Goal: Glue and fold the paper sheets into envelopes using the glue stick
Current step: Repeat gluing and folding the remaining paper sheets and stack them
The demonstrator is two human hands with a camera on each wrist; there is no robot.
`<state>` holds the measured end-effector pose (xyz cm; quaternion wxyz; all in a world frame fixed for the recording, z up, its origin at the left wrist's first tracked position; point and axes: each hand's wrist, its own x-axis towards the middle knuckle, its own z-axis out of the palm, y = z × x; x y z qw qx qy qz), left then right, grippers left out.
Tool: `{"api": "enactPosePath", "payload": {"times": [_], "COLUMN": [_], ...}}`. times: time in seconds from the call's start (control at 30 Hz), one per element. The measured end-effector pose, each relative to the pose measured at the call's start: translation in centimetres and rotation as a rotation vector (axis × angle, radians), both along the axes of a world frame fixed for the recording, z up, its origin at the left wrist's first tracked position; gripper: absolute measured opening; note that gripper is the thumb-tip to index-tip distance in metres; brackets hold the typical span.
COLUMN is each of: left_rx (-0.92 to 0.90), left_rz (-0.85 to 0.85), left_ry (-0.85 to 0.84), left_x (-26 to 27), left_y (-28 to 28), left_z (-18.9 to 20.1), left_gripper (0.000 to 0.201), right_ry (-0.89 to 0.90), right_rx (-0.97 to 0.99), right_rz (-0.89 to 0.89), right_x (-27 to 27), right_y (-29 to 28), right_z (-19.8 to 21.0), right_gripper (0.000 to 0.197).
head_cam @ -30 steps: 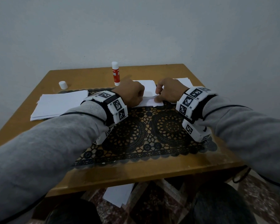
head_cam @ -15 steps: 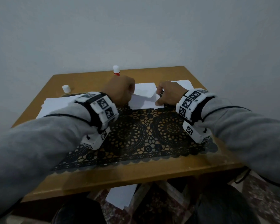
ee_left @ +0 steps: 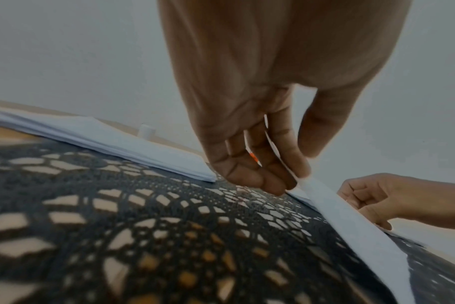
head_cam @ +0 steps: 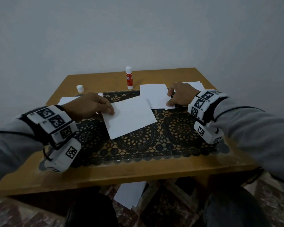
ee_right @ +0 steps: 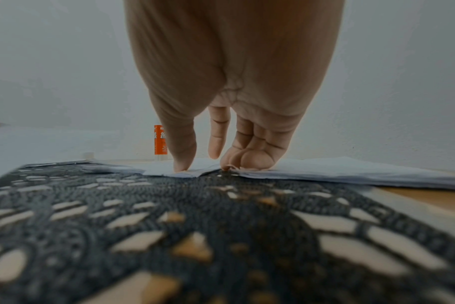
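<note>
sheet point(head_cam: 129, 117): skewed on lace mat point(head_cam: 154, 145), mid-tabletop point(head_cam: 154, 171) | left hand point(head_cam: 88, 105): fingers point(head_cam: 109, 109) pinch its left edge | right hand point(head_cam: 179, 94): fingers curled, pressing folded pile point(head_cam: 152, 94) | glue stick point(head_cam: 129, 77): upright, far edge | tip: square the sheet flat before gluing; keep pile pinned

Home rm: wood table point(head_cam: 154, 173) w/ lace mat point(head_cam: 138, 145).
</note>
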<state>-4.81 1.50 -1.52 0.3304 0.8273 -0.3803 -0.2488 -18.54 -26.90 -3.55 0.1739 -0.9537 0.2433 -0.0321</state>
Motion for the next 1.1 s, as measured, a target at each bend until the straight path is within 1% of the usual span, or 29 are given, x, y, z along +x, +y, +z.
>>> {"api": "enactPosePath", "payload": {"times": [0.03, 0.1, 0.17, 0.27, 0.37, 0.5, 0.67, 0.73, 0.8, 0.9, 1.0, 1.03, 1.1], "left_rx": [0.001, 0.013, 0.040, 0.086, 0.146, 0.190, 0.257, 0.254, 0.219, 0.228, 0.336, 0.354, 0.350], "left_rz": [-0.016, -0.056, -0.066, -0.123, -0.198, -0.192, -0.186, -0.188, -0.223, -0.334, -0.419, -0.424, -0.437], "left_ry": [-0.031, -0.054, -0.031, -0.047, -0.176, -0.374, -0.507, -0.590, -0.654, -0.654, -0.648, -0.655, -0.680], "left_x": [0.0, 0.1, 0.3, 0.0, -0.5, -0.6, -0.8, -1.0, -1.4, -2.7, -4.2, -4.4, -4.5], "left_y": [-0.1, -0.1, 0.0, 0.0, -0.1, -0.3, -0.4, -0.3, -0.2, 0.4, 0.9, 1.0, 0.9], "left_z": [0.1, 0.0, -0.2, -0.3, -0.6, -1.0, -1.5, -1.7, -1.6, -1.4, -1.5, -1.5, -1.3], "left_gripper": [0.021, 0.018, 0.021, 0.025, 0.026, 0.025, 0.021, 0.021, 0.025, 0.032, 0.039, 0.041, 0.042], "right_ry": [-0.003, -0.006, -0.004, -0.005, -0.014, -0.023, -0.092, -0.114, -0.123, -0.154, -0.174, -0.202, -0.282], "right_rx": [-0.002, -0.001, 0.004, 0.004, 0.001, 0.000, -0.003, -0.017, -0.048, -0.124, -0.172, -0.153, 0.009], "right_rz": [0.004, 0.007, 0.002, 0.000, 0.002, -0.003, -0.010, -0.004, 0.004, 0.015, 0.037, 0.038, 0.001], "right_x": [0.0, 0.1, 0.1, 0.2, 0.2, 0.2, 0.0, 0.0, 0.0, 0.0, 0.8, 1.5, 3.1], "right_y": [0.0, -0.1, -0.2, -0.3, -0.3, -0.3, -0.1, 0.0, 0.2, 0.2, 1.1, 1.7, 3.2], "right_z": [0.0, -0.1, -0.1, -0.2, -0.3, -0.3, -0.3, -0.1, 0.0, 0.0, 1.3, 2.0, 3.3], "right_gripper": [0.039, 0.039, 0.038, 0.037, 0.038, 0.035, 0.020, 0.014, 0.013, 0.012, 0.010, 0.010, 0.009]}}
